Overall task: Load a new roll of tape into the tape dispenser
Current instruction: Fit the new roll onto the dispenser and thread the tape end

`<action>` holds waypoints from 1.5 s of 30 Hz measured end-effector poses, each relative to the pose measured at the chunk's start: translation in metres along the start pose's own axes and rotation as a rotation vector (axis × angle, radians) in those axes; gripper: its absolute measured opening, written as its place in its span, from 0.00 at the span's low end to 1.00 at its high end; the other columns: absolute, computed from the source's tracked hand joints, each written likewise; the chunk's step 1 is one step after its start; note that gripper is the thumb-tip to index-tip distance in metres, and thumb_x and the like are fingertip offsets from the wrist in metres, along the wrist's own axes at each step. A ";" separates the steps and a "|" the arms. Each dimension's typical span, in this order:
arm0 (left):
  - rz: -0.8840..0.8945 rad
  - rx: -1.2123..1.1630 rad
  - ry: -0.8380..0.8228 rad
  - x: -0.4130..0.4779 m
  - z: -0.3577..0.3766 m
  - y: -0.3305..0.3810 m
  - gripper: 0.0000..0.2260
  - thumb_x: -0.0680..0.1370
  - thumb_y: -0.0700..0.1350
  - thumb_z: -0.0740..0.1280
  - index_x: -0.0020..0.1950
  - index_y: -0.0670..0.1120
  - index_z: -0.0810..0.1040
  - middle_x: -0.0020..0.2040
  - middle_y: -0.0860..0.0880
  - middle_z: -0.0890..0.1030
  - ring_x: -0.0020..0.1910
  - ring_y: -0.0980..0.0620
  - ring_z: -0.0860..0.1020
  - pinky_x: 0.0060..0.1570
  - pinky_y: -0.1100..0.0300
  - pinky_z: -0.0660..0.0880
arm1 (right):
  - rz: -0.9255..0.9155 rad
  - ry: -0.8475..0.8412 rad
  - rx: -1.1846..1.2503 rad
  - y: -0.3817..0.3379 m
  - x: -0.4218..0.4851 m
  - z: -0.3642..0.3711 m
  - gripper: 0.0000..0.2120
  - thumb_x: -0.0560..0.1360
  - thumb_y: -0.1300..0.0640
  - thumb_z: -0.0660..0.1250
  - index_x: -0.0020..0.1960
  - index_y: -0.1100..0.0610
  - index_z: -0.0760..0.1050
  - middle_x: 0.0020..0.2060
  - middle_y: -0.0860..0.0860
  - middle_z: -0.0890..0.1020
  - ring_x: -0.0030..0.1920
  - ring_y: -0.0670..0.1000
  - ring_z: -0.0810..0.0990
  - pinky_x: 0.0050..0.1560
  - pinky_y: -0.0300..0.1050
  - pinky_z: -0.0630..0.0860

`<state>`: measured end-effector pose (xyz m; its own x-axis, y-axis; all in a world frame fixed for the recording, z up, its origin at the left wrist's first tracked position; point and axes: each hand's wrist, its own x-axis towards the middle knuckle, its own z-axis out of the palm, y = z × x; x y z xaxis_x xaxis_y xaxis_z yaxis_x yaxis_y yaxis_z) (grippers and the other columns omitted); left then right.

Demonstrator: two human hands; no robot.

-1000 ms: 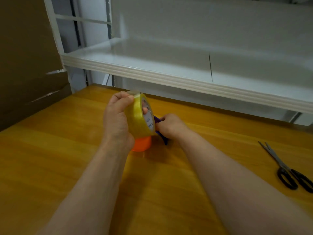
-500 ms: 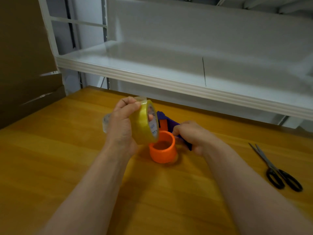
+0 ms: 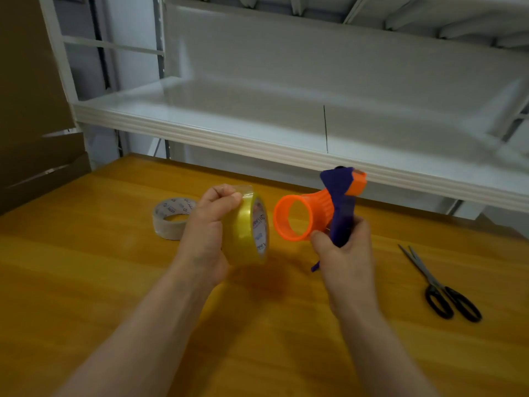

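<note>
My left hand (image 3: 207, 233) grips a full roll of yellowish clear tape (image 3: 246, 230), held on edge above the wooden table, its printed core side facing right. My right hand (image 3: 342, 253) holds the tape dispenser (image 3: 340, 207) by its purple handle, lifted off the table. The dispenser's orange hub (image 3: 292, 217) is bare and points left toward the roll, with a small gap between them. An orange part sits at the dispenser's top end.
A nearly used-up tape roll (image 3: 171, 217) lies flat on the table behind my left hand. Black-handled scissors (image 3: 438, 285) lie at the right. A white metal shelf (image 3: 257, 138) overhangs the table's far edge. Brown cardboard (image 3: 34, 110) stands at the left.
My right hand has lifted the dispenser off the table and turned its orange hub sideways toward the roll. The left hand with the roll stayed near the same spot. The view tilted upward.
</note>
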<state>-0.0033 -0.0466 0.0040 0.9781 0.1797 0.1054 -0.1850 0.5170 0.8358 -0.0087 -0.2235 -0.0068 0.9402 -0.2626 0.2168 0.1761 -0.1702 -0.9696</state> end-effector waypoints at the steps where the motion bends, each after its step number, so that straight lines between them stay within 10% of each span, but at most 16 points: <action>1: -0.006 0.006 0.003 0.000 0.002 -0.002 0.09 0.77 0.42 0.66 0.39 0.52 0.73 0.40 0.51 0.78 0.46 0.45 0.76 0.42 0.51 0.76 | -0.056 0.021 -0.014 0.002 -0.004 0.002 0.19 0.76 0.60 0.72 0.62 0.50 0.68 0.43 0.48 0.76 0.35 0.38 0.76 0.31 0.32 0.74; 6: 0.010 0.080 0.084 -0.004 0.008 -0.009 0.05 0.72 0.47 0.70 0.37 0.54 0.76 0.48 0.48 0.77 0.53 0.43 0.76 0.64 0.33 0.69 | -0.255 0.014 -0.084 0.002 -0.020 0.013 0.25 0.75 0.58 0.74 0.64 0.46 0.64 0.50 0.45 0.78 0.47 0.42 0.79 0.40 0.32 0.78; 11: -0.007 -0.012 0.131 -0.001 0.004 -0.012 0.04 0.75 0.43 0.67 0.42 0.51 0.76 0.45 0.47 0.79 0.48 0.44 0.78 0.57 0.41 0.75 | -0.396 -0.035 -0.203 0.006 -0.028 0.016 0.31 0.73 0.55 0.76 0.68 0.45 0.62 0.55 0.42 0.77 0.52 0.42 0.79 0.46 0.42 0.82; 14: -0.060 -0.115 0.069 -0.003 0.006 -0.008 0.06 0.77 0.41 0.64 0.54 0.47 0.73 0.35 0.48 0.83 0.33 0.48 0.83 0.34 0.52 0.82 | -0.568 -0.031 -0.292 0.011 -0.025 0.018 0.34 0.71 0.58 0.79 0.68 0.47 0.63 0.56 0.46 0.77 0.52 0.44 0.78 0.48 0.46 0.81; 22: -0.177 -0.187 0.184 -0.011 0.012 0.001 0.19 0.78 0.43 0.62 0.26 0.47 0.77 0.25 0.51 0.76 0.27 0.53 0.75 0.34 0.60 0.72 | -0.914 -0.015 -0.561 0.016 -0.023 0.023 0.28 0.70 0.59 0.70 0.67 0.57 0.65 0.57 0.57 0.80 0.57 0.56 0.78 0.56 0.50 0.77; 34: -0.227 -0.228 0.330 -0.013 0.018 0.004 0.14 0.81 0.44 0.60 0.34 0.47 0.70 0.22 0.52 0.74 0.28 0.54 0.72 0.33 0.60 0.70 | -0.830 -0.040 -0.569 0.016 -0.030 0.032 0.25 0.72 0.52 0.61 0.68 0.57 0.65 0.59 0.58 0.79 0.58 0.57 0.79 0.56 0.49 0.79; 45: -0.254 -0.342 0.321 -0.013 0.013 0.008 0.13 0.81 0.42 0.60 0.35 0.45 0.70 0.20 0.51 0.74 0.17 0.56 0.73 0.21 0.68 0.71 | -0.699 -0.221 -0.597 0.014 -0.034 0.030 0.40 0.66 0.60 0.73 0.72 0.49 0.58 0.66 0.53 0.73 0.65 0.54 0.74 0.60 0.53 0.78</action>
<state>-0.0158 -0.0559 0.0167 0.9277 0.2325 -0.2921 -0.0191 0.8110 0.5847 -0.0298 -0.1879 -0.0310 0.7229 0.2582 0.6409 0.5998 -0.6950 -0.3965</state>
